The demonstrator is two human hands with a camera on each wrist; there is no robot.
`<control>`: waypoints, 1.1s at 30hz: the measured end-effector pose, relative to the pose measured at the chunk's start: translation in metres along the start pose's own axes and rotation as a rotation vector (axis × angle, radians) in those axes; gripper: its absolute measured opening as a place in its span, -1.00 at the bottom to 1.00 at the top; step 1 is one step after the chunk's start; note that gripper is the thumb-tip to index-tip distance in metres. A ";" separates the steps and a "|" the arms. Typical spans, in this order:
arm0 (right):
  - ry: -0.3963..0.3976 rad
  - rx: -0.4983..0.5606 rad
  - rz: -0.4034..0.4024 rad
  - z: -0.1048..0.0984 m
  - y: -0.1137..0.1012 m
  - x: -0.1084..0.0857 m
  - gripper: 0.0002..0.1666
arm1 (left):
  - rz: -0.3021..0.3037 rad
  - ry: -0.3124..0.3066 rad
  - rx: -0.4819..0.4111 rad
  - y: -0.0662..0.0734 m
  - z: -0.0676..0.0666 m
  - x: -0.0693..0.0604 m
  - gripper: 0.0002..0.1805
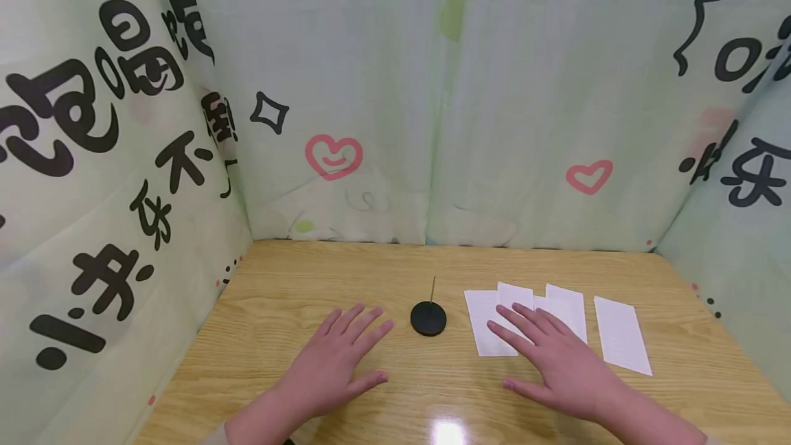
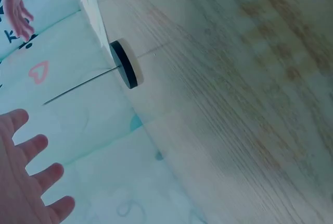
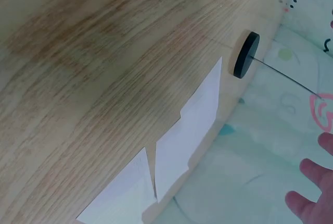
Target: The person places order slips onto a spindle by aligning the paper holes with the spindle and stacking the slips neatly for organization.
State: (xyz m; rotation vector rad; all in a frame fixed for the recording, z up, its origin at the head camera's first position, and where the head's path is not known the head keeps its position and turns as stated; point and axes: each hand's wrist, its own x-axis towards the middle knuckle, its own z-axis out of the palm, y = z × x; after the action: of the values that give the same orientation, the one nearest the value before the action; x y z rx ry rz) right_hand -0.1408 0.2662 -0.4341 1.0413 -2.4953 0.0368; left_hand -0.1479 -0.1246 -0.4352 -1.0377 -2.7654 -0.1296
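A round black base (image 1: 428,318) with a thin upright spike (image 1: 432,290) stands on the table between the two hands. The left hand (image 1: 330,366), fingers spread and holding nothing, is to its left; in the left wrist view the fingers (image 2: 44,179) are apart. White paper slips (image 1: 622,335) lie right of the base, some overlapping. Over the nearer part of the overlapping slips is the right hand (image 1: 556,366), spread and holding nothing, hiding some of the paper. The right wrist view shows the slips (image 3: 188,133), the base (image 3: 246,55) and the fingertips (image 3: 307,182).
The wooden table (image 1: 296,273) is bordered by a pale printed curtain (image 1: 383,88) at the back and on both sides. A small dark object shows at the bottom edge of the head view, beside the left forearm.
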 end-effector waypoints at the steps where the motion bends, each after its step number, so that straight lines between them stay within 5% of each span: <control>1: -0.001 0.008 0.005 0.000 0.000 0.001 -0.01 | -0.004 0.003 -0.009 0.000 0.000 0.001 -0.20; 10: -0.047 0.062 0.080 0.002 0.002 0.001 -0.07 | -0.026 0.010 -0.043 -0.001 0.004 0.009 -0.26; 33: -0.154 0.118 0.255 0.007 0.029 0.005 -0.29 | -0.235 -0.111 -0.383 0.000 0.025 0.034 -0.26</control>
State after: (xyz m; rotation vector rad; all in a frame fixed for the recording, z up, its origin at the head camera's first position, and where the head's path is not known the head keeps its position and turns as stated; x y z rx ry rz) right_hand -0.1661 0.2820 -0.4341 0.7900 -2.7815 0.1891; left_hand -0.1764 -0.0988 -0.4529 -0.8080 -3.0290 -0.6764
